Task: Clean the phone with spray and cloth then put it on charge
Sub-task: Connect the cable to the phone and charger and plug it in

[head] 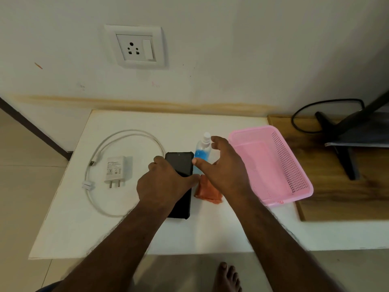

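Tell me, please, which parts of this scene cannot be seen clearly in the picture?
- Head view: the middle of the phone is covered by the left hand.
- Head view: the base of the spray bottle and part of the orange cloth lie behind the right hand.
- The print on the charger is too small to read.
- The black stand is cut off by the right edge.

Left grip [166,183] around the black phone [181,163], right grip [224,165] open-fingered at the blue spray bottle [200,153]
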